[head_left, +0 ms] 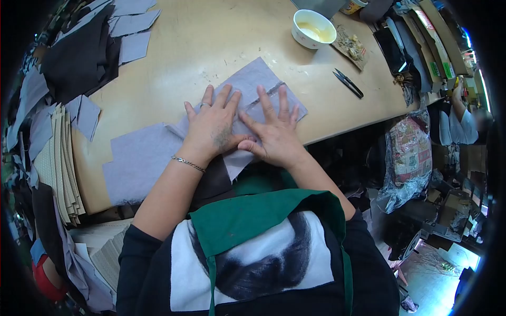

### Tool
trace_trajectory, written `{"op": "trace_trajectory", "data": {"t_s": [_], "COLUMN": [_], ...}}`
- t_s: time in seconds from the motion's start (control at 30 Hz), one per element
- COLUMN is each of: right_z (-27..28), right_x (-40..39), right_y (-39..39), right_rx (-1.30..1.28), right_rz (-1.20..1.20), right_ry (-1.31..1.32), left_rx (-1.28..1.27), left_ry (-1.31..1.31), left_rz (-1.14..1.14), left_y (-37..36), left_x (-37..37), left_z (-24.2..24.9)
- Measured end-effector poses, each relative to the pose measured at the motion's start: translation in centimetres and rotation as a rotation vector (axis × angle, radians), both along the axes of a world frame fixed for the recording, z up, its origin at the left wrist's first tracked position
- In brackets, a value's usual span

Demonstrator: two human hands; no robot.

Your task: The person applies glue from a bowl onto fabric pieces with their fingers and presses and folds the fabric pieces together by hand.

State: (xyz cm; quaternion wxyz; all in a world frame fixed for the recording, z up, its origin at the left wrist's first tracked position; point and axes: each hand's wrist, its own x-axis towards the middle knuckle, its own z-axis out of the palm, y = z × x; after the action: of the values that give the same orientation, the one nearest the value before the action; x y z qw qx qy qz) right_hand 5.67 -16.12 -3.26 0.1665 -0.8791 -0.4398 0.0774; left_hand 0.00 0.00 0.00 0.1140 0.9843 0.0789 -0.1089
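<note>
— Where's the grey cloth [252,84]?
— Near edge of the bench [211,37], its length running from near-left to far-right.
— And the hands?
— Left hand [212,126] and right hand [274,131] lie flat on it, fingers spread, side by side, gripping nothing. Snips [348,83] lie right.

the left hand [212,126] and right hand [274,131] cover the middle of the grey fabric piece [253,84] at the near edge of the table [211,42], so the seam or fold under the palms cannot be seen. a second grey piece [139,163] slips under the left forearm. the contents of the white bowl [314,27] near the far edge are too small to tell. the dark fabric pile [79,52] at the far left corner fades into the lens rim. another person [464,118] past the right edge is blurred.
</note>
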Motion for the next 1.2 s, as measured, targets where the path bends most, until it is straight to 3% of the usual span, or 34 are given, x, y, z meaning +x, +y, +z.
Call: {"op": "trace_trajectory", "data": {"t_s": [0.17,0.4,0.6,0.7,0.83,0.93,1.13,1.2], "right_z": [-0.4,-0.2,-0.6,-0.5,0.4,1.9,1.8,1.2], "right_x": [2.4,-0.6,5.0,6.7,6.4,4.9,-0.1,-1.5], "right_y": [-1.1,0.4,-2.4,-3.2,-3.7,-3.9,-2.5,-1.4], "right_rx": [-0.06,0.057,-0.067,-0.106,0.006,0.06,0.19,0.142], "right_rz": [-0.162,0.022,-0.174,-0.238,-0.324,-0.371,-0.151,-0.076], "right_ry": [-0.303,-0.09,-0.375,-0.377,-0.454,-0.33,-0.066,-0.096], "left_rx": [-0.02,-0.019,-0.007,-0.008,-0.023,-0.107,-0.026,-0.023], "left_ry": [-0.052,-0.042,-0.023,-0.013,-0.023,-0.068,-0.036,-0.026], "left_rz": [0.008,0.006,0.013,0.012,0.015,0.027,0.016,0.026], "left_y": [-0.3,-0.1,-0.1,0.0,0.1,0.4,1.5,1.7], "left_x": [-0.1,-0.1,-0.1,-0.1,-0.1,-0.8,-4.0,-4.5], "left_z": [0.1,-0.2,0.0,0.0,-0.1,-0.5,0.1,-0.1]}}
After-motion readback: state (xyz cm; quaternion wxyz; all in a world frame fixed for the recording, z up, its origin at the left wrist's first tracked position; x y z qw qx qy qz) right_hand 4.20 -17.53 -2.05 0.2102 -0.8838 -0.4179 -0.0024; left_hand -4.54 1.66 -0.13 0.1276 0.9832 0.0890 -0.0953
